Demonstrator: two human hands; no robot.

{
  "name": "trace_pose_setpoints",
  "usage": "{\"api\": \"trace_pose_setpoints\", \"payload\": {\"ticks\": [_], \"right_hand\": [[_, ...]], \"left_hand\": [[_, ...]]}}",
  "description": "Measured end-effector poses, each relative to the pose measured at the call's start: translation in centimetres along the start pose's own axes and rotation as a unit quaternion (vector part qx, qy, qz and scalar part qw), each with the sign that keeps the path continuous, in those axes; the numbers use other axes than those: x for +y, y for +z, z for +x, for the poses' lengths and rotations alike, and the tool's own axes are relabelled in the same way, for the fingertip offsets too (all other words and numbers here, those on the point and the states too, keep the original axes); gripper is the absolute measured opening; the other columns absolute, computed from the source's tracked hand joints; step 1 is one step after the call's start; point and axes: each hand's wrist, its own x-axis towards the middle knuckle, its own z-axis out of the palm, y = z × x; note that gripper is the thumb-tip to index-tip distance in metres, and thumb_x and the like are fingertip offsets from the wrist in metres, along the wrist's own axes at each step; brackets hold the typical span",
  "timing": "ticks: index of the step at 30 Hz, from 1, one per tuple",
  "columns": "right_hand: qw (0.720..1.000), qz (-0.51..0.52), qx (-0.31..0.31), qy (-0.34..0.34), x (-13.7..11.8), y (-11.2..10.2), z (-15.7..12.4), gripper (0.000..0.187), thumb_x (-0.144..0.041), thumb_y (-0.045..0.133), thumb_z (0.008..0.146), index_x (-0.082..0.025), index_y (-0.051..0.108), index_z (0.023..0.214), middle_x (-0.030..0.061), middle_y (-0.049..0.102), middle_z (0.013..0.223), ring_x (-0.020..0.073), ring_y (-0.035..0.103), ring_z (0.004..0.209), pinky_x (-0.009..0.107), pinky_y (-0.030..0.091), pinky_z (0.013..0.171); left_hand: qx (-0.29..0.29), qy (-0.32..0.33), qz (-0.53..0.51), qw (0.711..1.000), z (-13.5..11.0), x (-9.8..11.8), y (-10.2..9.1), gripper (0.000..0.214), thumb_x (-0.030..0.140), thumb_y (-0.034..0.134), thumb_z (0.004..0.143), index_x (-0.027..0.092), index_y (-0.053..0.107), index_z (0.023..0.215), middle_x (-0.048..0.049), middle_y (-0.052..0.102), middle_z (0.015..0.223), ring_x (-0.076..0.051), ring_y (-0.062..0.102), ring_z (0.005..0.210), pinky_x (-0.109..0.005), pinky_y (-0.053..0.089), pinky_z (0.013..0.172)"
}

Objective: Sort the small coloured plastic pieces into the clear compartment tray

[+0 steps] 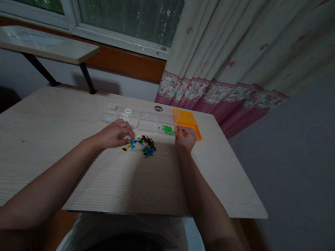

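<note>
A small heap of coloured plastic pieces (144,144), blue, yellow, brown and green, lies in the middle of the pale wooden table (43,145). My left hand (115,133) rests palm down at the heap's left edge, its fingers curled over a few pieces. My right hand (185,138) is closed in a pinch beside the orange lid (186,121), holding something I cannot make out. Behind the heap lies a clear compartment tray (134,118); a cluster of green pieces (167,129) sits in its right compartment, just left of my right hand.
A second table (38,43) stands behind at the left under a window. A patterned curtain (225,67) hangs at the back right. The table's right edge borders a grey wall (314,163). A small round dark object (158,108) lies behind the tray.
</note>
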Motion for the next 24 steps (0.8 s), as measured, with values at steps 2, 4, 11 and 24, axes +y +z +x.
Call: {"api": "trace_pose_setpoints", "payload": {"ticks": [2,4,11,24], "right_hand": [[1.0,0.003,-0.004,-0.001,-0.1,0.0,0.0,0.034,-0.043,0.053,0.088,-0.02,0.076,0.079,0.0078,0.072,0.084,0.0221,0.058,0.085,0.036,0.042,0.085],[1.0,0.007,-0.006,-0.003,-0.1,0.0,0.0,0.033,-0.042,0.054,0.088,-0.019,0.076,0.079,0.0079,0.072,0.084,0.0221,0.058,0.085,0.036,0.042,0.085],[1.0,0.016,-0.014,-0.008,0.0,0.1,0.0,0.031,-0.042,0.057,0.086,-0.019,0.075,0.077,0.0078,0.071,0.083,0.0217,0.058,0.084,0.036,0.042,0.085],[0.999,0.025,-0.03,-0.022,0.1,0.1,0.0,0.029,-0.04,0.057,0.086,-0.02,0.074,0.076,0.0071,0.07,0.082,0.0208,0.057,0.083,0.035,0.043,0.084]], "left_hand": [[-0.007,-0.004,-0.005,1.0,-0.1,0.0,-0.2,0.017,0.03,0.065,0.083,0.024,0.073,0.097,-0.0042,0.065,0.097,-0.02,0.054,0.097,-0.034,0.04,0.092],[-0.017,-0.007,-0.01,1.0,-0.1,0.1,-0.1,0.018,0.032,0.067,0.082,0.023,0.073,0.097,-0.0041,0.064,0.097,-0.02,0.054,0.097,-0.033,0.04,0.092],[-0.033,0.004,-0.002,0.999,-0.2,-0.3,0.8,0.017,0.032,0.066,0.082,0.025,0.073,0.096,-0.0037,0.064,0.096,-0.02,0.054,0.096,-0.033,0.04,0.089],[0.012,-0.009,0.041,0.999,0.0,0.7,1.8,0.021,0.037,0.06,0.089,0.024,0.071,0.101,-0.0067,0.061,0.097,-0.023,0.051,0.097,-0.036,0.04,0.089]]}}
